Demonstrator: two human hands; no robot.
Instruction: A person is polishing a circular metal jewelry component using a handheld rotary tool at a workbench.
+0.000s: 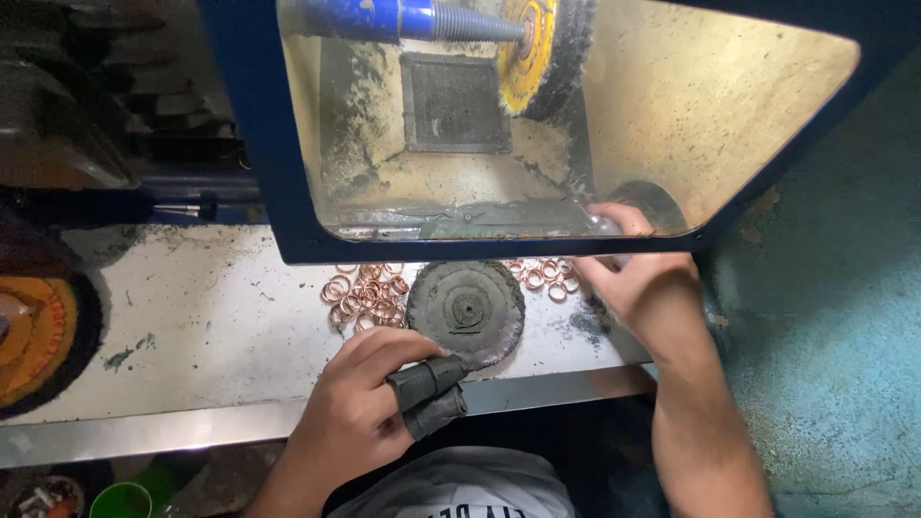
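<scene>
My left hand (360, 398) rests at the front edge of the metal bench (221, 317), its fingers curled, two fingertips covered by dark grimy finger guards (429, 393). Just beyond it lies a dirty round buffing wheel (467, 309) flat on the bench. A heap of copper rings (369, 293) lies left of the wheel, and a smaller heap of copper rings (549, 276) lies right of it. My right hand (638, 278) reaches up to the lower rim of the blue dust hood (288, 192), fingers pinched; what it holds is hidden. Inside the hood spins or sits a yellow buffing wheel (537, 53) on a blue spindle (403, 19).
Another orange-centred buffing wheel (38, 331) sits at the far left edge. A vent grille (454, 103) is at the back of the hood. A green cup (122, 501) stands below the bench. The teal floor (835, 336) is to the right.
</scene>
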